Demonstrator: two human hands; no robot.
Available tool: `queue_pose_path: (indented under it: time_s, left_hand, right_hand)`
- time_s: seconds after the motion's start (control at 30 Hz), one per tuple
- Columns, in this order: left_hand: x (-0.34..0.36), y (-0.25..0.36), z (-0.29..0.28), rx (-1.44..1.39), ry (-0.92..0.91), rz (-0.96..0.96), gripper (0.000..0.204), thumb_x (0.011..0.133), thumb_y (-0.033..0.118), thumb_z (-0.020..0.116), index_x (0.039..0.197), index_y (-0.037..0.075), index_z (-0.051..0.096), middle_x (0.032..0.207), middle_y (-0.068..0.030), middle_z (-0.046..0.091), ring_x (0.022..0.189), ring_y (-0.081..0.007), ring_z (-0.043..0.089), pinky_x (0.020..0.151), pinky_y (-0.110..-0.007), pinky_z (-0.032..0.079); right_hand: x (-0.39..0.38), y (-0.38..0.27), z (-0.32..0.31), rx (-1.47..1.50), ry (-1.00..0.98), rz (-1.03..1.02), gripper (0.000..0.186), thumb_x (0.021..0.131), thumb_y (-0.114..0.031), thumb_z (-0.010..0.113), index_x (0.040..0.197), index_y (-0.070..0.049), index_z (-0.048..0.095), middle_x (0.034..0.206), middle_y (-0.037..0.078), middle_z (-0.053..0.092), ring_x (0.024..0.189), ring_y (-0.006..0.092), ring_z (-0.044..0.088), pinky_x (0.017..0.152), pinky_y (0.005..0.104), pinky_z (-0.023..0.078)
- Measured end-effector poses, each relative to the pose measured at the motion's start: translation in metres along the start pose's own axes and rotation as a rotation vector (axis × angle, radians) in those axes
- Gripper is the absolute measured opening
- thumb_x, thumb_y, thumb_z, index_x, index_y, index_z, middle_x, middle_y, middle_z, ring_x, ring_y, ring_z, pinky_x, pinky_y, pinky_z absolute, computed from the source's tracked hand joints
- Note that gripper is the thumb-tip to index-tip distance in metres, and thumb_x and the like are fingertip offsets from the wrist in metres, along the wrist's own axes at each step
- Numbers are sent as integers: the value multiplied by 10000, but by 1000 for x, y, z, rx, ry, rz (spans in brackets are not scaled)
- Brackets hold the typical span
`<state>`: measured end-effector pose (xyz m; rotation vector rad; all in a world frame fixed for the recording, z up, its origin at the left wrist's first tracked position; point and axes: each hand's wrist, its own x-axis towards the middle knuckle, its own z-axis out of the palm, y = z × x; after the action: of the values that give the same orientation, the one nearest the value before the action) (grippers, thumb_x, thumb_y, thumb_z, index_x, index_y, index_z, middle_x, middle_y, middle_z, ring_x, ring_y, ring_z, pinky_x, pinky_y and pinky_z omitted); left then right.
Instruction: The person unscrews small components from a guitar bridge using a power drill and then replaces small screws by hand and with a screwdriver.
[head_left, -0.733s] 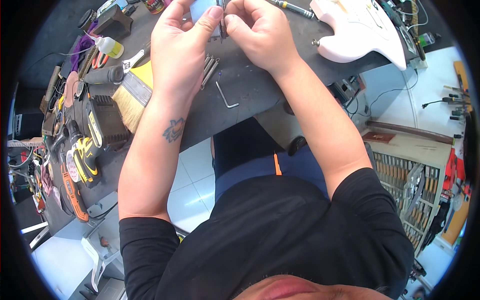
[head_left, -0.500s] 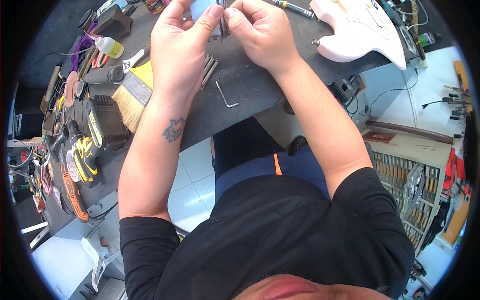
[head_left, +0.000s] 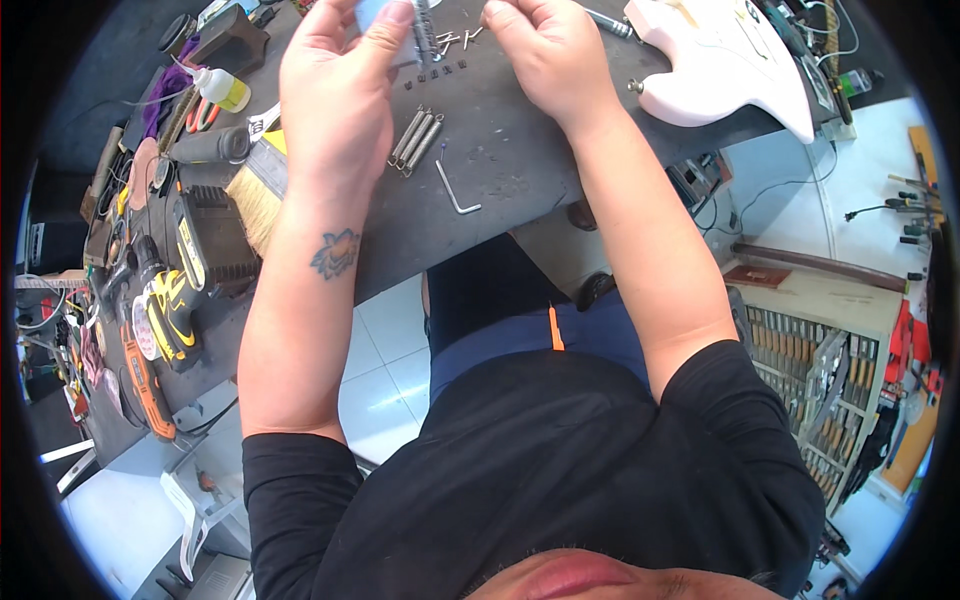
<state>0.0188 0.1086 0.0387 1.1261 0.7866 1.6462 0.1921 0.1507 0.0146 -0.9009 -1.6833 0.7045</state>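
Observation:
My left hand (head_left: 335, 75) holds a metal plate (head_left: 423, 38) with a pale blue face at the top of the head view, thumb pressed on it. My right hand (head_left: 548, 62) is apart from it to the right, fingertips pinched together; what they hold, if anything, is too small to tell. Between the hands lie several small silver screws (head_left: 450, 43) and small black pieces (head_left: 434, 74). Several coil springs (head_left: 415, 140) and an L-shaped hex key (head_left: 458, 205) lie below on the dark bench (head_left: 510, 190).
A pale pink guitar body (head_left: 735, 90) lies at the right. At the left are a wide brush (head_left: 255, 185), glue bottle (head_left: 225, 92), battery pack (head_left: 208, 240), yellow drill (head_left: 170, 305), orange tool (head_left: 148, 385) and clutter. A tool cabinet (head_left: 810, 370) stands below right.
My left hand has moved left with the plate and my right hand has moved right, separating from it. The small screws and black pieces between them have come into sight.

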Motion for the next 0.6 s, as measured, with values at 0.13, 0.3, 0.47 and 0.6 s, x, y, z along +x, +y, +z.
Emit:
queue_pose_path:
  time_s: [0.13,0.3,0.47,0.6]
  left_hand:
    - [-1,4,-6,-51,59,62,451,1015,44,648,1426,-58,494,1246,-142,654,1128,-184,646,970,-310,532]
    - [3,-1,-11,-59,33,-1,463,1019,48,645,1437,-61,480,1258,-145,648,1136,-189,647,983,-321,532]
    - [0,3,-6,-66,14,-29,468,1021,54,646,1441,-61,476,1262,-147,647,1138,-190,646,979,-321,532]
    - [2,1,-9,-105,16,-39,473,1012,50,658,1437,-59,480,1260,-149,648,1143,-193,645,975,-325,534]
  right_hand:
    - [-2,10,3,-389,-134,22,114,903,-119,672,950,-21,709,826,83,692,761,189,651,717,334,525]
    - [-6,4,5,-503,-253,88,184,855,-131,708,1011,-45,757,953,110,730,898,258,721,839,383,568]
    - [-4,0,5,-471,-250,173,147,889,-136,698,982,-36,751,952,104,728,873,210,708,812,348,558]
    - [-2,-3,1,-30,-32,92,102,966,-104,672,930,-9,664,771,23,654,663,87,571,616,260,469]
